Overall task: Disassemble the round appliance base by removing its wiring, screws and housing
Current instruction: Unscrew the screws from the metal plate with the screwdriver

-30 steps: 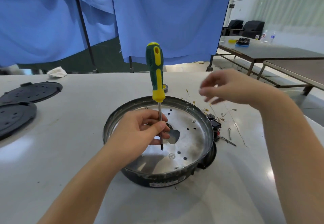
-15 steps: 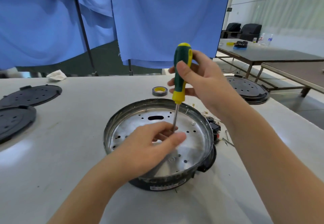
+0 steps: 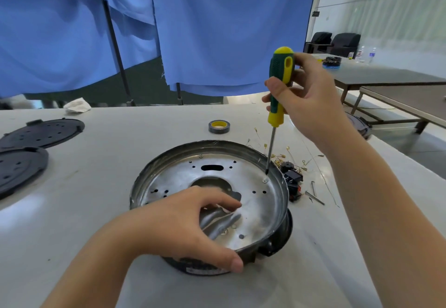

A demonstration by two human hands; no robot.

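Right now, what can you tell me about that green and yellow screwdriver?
The screwdriver has a chunky green handle with yellow inlays and a yellow collar, likely plastic, and a thin shiny metal shaft with a dark tip. It stands nearly upright, leaning slightly. The right hand holds the handle in its grip. The tip points down at a small screw on the silver plate, near the right rim of the round appliance base; actual contact is hard to tell.
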